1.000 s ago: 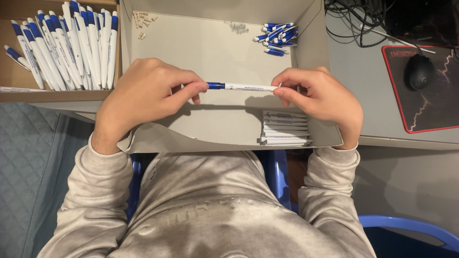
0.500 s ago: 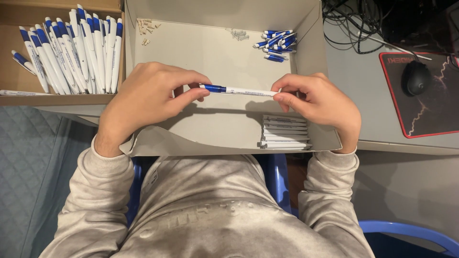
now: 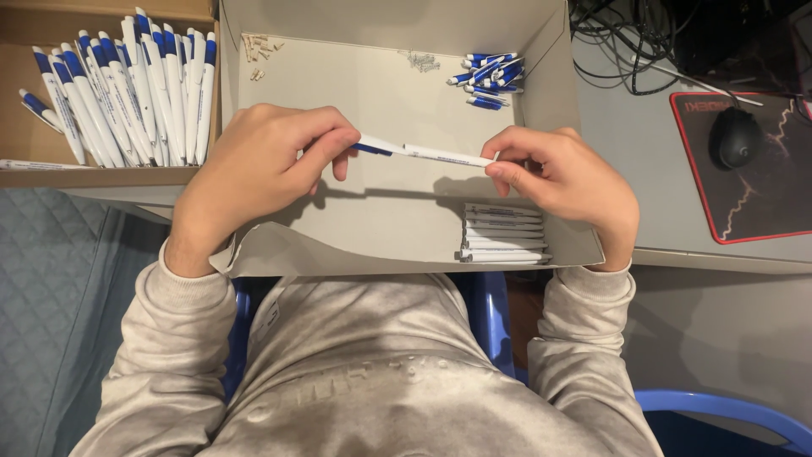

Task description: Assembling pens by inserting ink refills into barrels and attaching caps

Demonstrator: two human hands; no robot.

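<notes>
Pen [image 3: 423, 152] lies horizontal between both hands; left hand [image 3: 262, 169] pinches its blue end, right hand [image 3: 558, 182] its white tip.

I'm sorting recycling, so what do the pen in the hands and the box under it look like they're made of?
Pen: likely plastic, smooth white barrel with blue end, slight sheen. Box: looks like matte grey cardboard, with folded flaps and creased edges.

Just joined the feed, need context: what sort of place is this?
Likely a desk used for hand assembly of pens: a grey cardboard box of pen parts, a tray of finished blue-and-white pens, and a computer mouse on its mat.
</notes>
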